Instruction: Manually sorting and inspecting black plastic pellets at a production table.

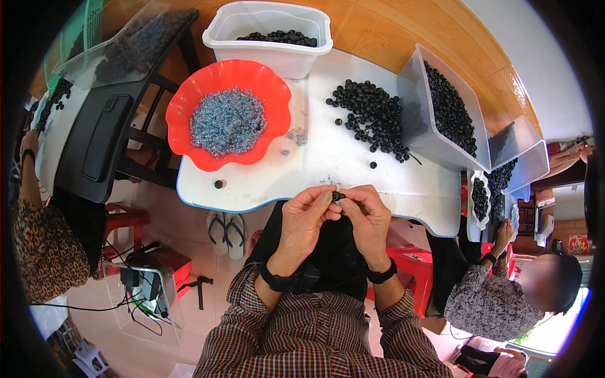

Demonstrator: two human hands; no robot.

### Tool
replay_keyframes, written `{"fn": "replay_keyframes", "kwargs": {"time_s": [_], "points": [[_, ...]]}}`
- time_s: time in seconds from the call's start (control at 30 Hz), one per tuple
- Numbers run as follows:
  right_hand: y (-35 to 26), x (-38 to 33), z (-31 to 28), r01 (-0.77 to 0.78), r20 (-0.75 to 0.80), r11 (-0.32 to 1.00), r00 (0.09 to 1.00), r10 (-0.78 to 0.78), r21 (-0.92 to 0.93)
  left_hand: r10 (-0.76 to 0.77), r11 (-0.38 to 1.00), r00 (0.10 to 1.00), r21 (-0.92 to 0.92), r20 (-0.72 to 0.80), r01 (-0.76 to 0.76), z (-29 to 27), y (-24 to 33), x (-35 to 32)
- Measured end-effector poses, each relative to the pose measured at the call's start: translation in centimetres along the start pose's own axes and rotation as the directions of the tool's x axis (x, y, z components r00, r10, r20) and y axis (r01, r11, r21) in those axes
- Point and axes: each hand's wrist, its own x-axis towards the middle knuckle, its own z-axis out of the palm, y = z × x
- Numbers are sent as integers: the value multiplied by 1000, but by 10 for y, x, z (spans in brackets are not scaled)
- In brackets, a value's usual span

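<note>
left hand (pixel 302 220), right hand (pixel 368 217), fingers pinched shut on small black bead (pixel 336 196)

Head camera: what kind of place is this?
Probably a home workshop for small assembly by hand: a white table with loose black beads, full clear tubs, and people seated on either side.

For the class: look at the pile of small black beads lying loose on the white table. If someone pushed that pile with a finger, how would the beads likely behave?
The black beads look small and round, so they would probably roll and scatter; a few already lie apart from the pile. Nothing rims the white table, so some might drop off. They are likely light: the left hand and right hand pinch one by fingertips.
</note>
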Motion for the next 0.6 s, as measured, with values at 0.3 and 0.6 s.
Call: {"fn": "replay_keyframes", "kwargs": {"time_s": [0.3, 0.6], "points": [[-7, 2, 0, 211, 31, 927, 977, -211, -310, 9, 999, 1000, 40, 1, -10, -2, -1, -1], [-14, 5, -3, 342, 107, 831, 938, -330, -438, -20, 988, 998, 150, -55, 28, 2, 0, -2]]}}
